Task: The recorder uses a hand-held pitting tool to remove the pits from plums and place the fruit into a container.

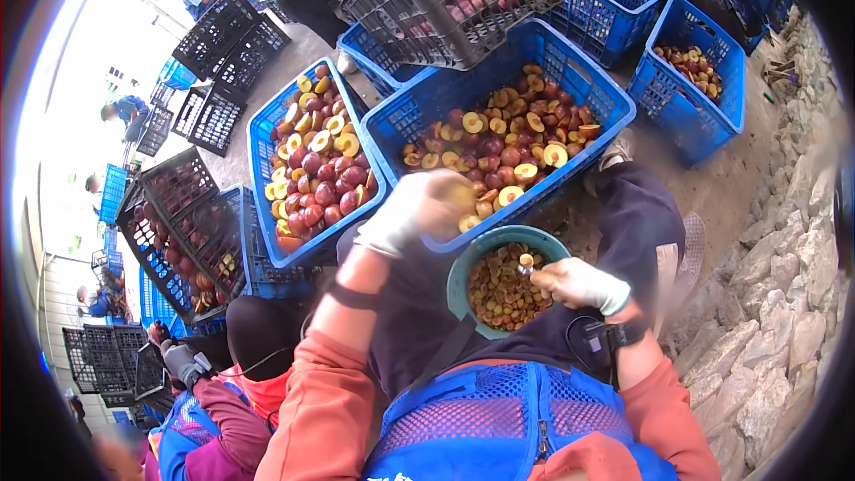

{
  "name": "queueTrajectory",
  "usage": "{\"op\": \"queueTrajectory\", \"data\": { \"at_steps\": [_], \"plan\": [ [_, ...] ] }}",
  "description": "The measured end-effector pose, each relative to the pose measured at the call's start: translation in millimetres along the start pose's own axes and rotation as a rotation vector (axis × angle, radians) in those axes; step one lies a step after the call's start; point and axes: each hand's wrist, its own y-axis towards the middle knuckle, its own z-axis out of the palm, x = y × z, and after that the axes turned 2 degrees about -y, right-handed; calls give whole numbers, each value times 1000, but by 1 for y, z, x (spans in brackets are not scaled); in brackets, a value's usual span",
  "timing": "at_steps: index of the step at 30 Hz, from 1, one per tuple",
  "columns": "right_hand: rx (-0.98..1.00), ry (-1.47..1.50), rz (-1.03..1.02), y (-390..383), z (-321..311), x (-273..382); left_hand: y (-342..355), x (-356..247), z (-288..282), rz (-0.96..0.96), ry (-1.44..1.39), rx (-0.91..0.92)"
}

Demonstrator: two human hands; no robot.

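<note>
My left hand [426,207], in a white glove, is over the near left edge of a blue crate [392,129] of halved plums [499,147]. Motion smears its fingers; a yellowish patch shows by the fingertips, and I cannot tell whether they hold a plum half. My right hand [581,286], gloved too, is closed on a small metal-tipped tool [526,270], with a pale brown lump, like a plum pit, at its tip. The tool is above the right side of a teal bucket [457,281], which holds many plum pits [503,289] and stands between my legs.
Left of the crate stands another blue crate [256,147] of whole and halved plums. A black crate [463,36] of plums tilts above the far rim. A co-worker's gloved hand [184,363] is at lower left. Rough stones [757,330] line the right side.
</note>
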Motion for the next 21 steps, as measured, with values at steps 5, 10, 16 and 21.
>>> {"op": "queueTrajectory", "data": {
  "at_steps": [5,10,16,21],
  "plan": [
    [-155,-450,-62,18,8,-17,-16,142,-77,-418,589,-565],
    [-245,-516,-1,20,3,-9,2,152,-75,-421,776,-449],
    [-315,-542,-62,27,0,-15,121,153,-4,-123,532,169],
    [-232,-502,-51,24,-5,-33,152,188,81,-644,848,625]
  ]
}}
